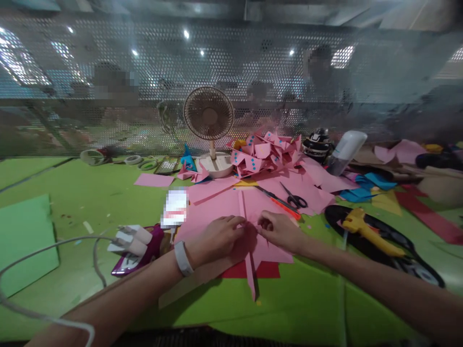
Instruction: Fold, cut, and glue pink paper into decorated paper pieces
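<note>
The left grip [219, 237] is narrow, its bent fingertips at the left edge of a folded pink paper strip [250, 274], though I cannot tell whether they pinch it; the right grip [280, 232] is curled nearly closed just right of the strip, and I cannot tell whether it holds anything; so the strip lies between the two, nearer the left, its long axis running away from the wearer and across the line joining the hands, one end beyond the fingertips, the other on the wearer's side; under the strip spread a pink sheet [210, 212] and a red sheet [269, 271]; right of its far end lie black-handled scissors [297, 200]; well right of it, a yellow glue gun [376, 236]; beyond it, a desk fan [209, 115] stands on the green counter [296, 299].
</note>
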Tool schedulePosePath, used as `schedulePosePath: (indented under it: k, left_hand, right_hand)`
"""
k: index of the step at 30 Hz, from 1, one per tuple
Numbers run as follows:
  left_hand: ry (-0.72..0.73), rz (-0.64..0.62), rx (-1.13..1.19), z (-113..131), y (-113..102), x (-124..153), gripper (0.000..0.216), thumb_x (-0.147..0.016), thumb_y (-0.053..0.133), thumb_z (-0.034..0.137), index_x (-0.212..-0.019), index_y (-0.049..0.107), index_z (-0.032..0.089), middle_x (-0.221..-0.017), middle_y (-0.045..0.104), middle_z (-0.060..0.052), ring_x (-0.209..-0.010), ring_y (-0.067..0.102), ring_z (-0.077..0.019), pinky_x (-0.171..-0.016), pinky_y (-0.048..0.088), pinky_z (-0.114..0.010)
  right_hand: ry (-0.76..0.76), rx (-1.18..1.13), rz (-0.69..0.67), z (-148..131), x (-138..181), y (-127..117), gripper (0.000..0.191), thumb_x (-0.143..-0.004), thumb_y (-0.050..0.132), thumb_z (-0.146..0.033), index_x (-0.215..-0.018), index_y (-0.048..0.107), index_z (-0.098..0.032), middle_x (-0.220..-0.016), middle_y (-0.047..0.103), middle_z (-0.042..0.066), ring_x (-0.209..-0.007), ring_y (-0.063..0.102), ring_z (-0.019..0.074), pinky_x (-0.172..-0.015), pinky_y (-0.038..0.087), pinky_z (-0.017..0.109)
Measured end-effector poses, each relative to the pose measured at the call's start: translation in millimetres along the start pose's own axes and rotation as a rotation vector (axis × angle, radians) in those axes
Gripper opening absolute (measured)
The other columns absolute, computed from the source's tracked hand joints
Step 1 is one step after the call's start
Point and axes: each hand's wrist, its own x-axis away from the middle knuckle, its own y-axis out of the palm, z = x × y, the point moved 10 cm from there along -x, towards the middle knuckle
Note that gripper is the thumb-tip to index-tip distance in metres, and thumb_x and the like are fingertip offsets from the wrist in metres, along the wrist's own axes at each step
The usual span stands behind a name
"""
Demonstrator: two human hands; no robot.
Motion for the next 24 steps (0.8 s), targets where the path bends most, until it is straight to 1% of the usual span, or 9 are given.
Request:
schedulePosePath:
  k: [2,5,8,11,12,14,17,21,24]
  left_hand:
    - [0.004,-0.003,-0.012,1,2,1,0.028,-0.086,0.049,0.012,-0.113,0.056,0.016,-0.117,0.059,-0.010,-0.104,0.057,-0.0215,-0.090,0.046,-0.035]
    - [0.013,0.018,-0.029,5,2,5,0.035,-0.085,0.053,0.014,-0.120,0.051,0.015,-0.122,0.057,-0.011,-0.108,0.055,-0.0227,-0.095,0.043,-0.037]
    - [-0.009,0.059,-0.003,8,-1,9,0.038,-0.083,0.057,0.019,-0.121,0.051,0.017,-0.124,0.057,-0.011,-0.112,0.054,-0.0236,-0.102,0.037,-0.041]
    - [-0.029,0.063,0.069,9,0,11,0.044,-0.080,0.061,0.027,-0.121,0.050,0.017,-0.126,0.057,-0.011,-0.115,0.053,-0.0231,-0.108,0.030,-0.043]
    - [-0.030,0.063,0.082,9,1,12,0.044,-0.080,0.061,0.027,-0.122,0.050,0.017,-0.126,0.058,-0.011,-0.115,0.053,-0.0225,-0.109,0.029,-0.043]
    - [-0.027,0.062,0.093,9,2,12,0.038,-0.081,0.059,0.024,-0.118,0.053,0.016,-0.124,0.059,-0.010,-0.115,0.054,-0.0207,-0.110,0.028,-0.041]
    - [-0.023,0.062,0.092,9,3,11,0.025,-0.083,0.057,0.023,-0.107,0.059,0.017,-0.120,0.062,-0.008,-0.114,0.054,-0.0197,-0.110,0.029,-0.039]
    - [-0.010,0.046,0.062,13,4,10,0.022,-0.082,0.058,0.022,-0.103,0.061,0.014,-0.117,0.063,-0.011,-0.111,0.056,-0.0219,-0.105,0.036,-0.038]
    - [-0.023,0.036,0.046,14,4,9,0.020,-0.082,0.058,0.021,-0.100,0.061,0.013,-0.116,0.061,-0.012,-0.109,0.056,-0.0236,-0.099,0.042,-0.037]
  right_hand:
    - [-0.035,0.005,0.044,-2,6,0,0.007,-0.085,0.052,-0.027,-0.083,0.053,-0.020,-0.069,0.058,-0.002,-0.061,0.053,0.0125,-0.055,0.039,0.023]
    - [-0.092,0.047,0.056,-6,12,3,0.008,-0.088,0.048,-0.025,-0.085,0.053,-0.020,-0.074,0.057,0.000,-0.063,0.052,0.0130,-0.057,0.040,0.024]
    - [-0.125,0.102,0.057,-9,14,5,0.009,-0.089,0.047,-0.025,-0.086,0.053,-0.020,-0.078,0.058,0.002,-0.066,0.052,0.0144,-0.059,0.041,0.026]
    - [-0.138,0.113,0.068,-9,15,6,0.011,-0.090,0.045,-0.026,-0.084,0.052,-0.021,-0.078,0.058,0.002,-0.066,0.052,0.0151,-0.060,0.041,0.027]
    - [-0.143,0.113,0.072,-9,15,6,0.012,-0.091,0.044,-0.026,-0.083,0.052,-0.021,-0.078,0.058,0.003,-0.066,0.052,0.0152,-0.060,0.041,0.027]
    - [-0.156,0.118,0.079,-10,16,6,0.012,-0.091,0.044,-0.025,-0.082,0.051,-0.022,-0.078,0.058,0.003,-0.066,0.052,0.0157,-0.060,0.040,0.027]
    - [-0.152,0.090,0.084,-8,16,6,0.010,-0.090,0.046,-0.024,-0.082,0.051,-0.022,-0.079,0.058,0.003,-0.067,0.053,0.0156,-0.059,0.040,0.028]
    - [-0.058,-0.024,0.075,3,16,6,0.006,-0.087,0.051,-0.027,-0.086,0.054,-0.022,-0.078,0.058,0.002,-0.065,0.054,0.0151,-0.059,0.042,0.027]
    - [-0.001,-0.053,0.089,9,15,5,0.009,-0.083,0.057,-0.029,-0.088,0.055,-0.021,-0.079,0.059,0.002,-0.069,0.056,0.0161,-0.062,0.045,0.029]
